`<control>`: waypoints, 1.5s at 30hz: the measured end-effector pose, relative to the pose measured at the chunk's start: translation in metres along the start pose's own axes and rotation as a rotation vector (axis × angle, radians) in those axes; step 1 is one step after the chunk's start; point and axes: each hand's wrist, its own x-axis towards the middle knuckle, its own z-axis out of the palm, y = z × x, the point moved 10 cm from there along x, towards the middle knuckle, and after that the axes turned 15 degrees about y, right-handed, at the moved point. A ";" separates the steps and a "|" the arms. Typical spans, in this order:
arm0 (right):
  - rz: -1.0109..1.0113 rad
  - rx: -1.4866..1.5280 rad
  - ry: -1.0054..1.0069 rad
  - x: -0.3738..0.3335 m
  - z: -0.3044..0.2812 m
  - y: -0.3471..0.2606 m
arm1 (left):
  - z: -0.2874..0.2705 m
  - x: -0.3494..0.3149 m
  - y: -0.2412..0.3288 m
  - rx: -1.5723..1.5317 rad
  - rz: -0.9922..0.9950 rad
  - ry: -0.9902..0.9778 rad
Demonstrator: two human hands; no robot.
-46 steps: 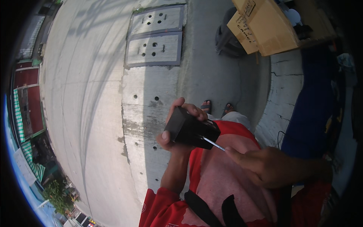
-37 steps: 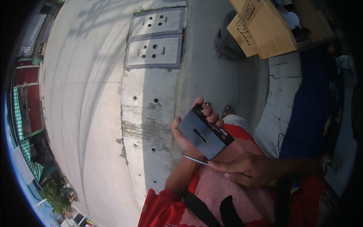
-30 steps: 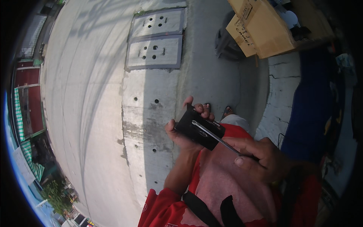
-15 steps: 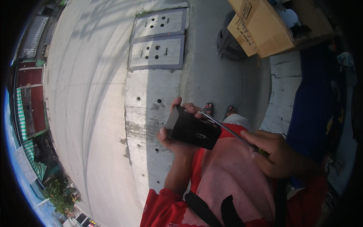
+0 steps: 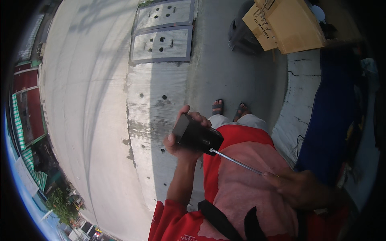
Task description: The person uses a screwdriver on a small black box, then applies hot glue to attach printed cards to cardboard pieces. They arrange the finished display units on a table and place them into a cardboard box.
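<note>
Black box (image 5: 197, 134) in the left hand (image 5: 182, 153), metal rod (image 5: 238, 161) in the right hand (image 5: 299, 188)

Through the head camera, I saw the black box held tilted in front of the shirt (image 5: 249, 166), above the sandals (image 5: 217, 107). The left hand gripped it, thumb along its left side and fingers curled over the far edge. The right hand's fingers were closed around the near end of the slim metal rod; its grip end was hidden from me. The rod's tip lay at the box's lower right corner, below a small slot; I could not tell whether it touched. Farther off, I saw a cardboard box (image 5: 299, 30) at upper right, blue fabric (image 5: 331, 116) below it, and two concrete covers (image 5: 161, 44) in the pavement.
</note>
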 end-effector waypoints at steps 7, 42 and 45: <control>0.056 0.008 -0.090 0.011 0.003 -0.006 | 0.001 -0.009 0.003 0.124 -0.041 -0.096; 0.176 0.096 -0.099 0.028 0.019 0.021 | 0.024 0.020 -0.015 0.367 -0.161 -0.160; 0.190 0.096 -0.133 0.026 0.018 0.020 | 0.028 0.006 -0.035 0.558 -0.292 -0.326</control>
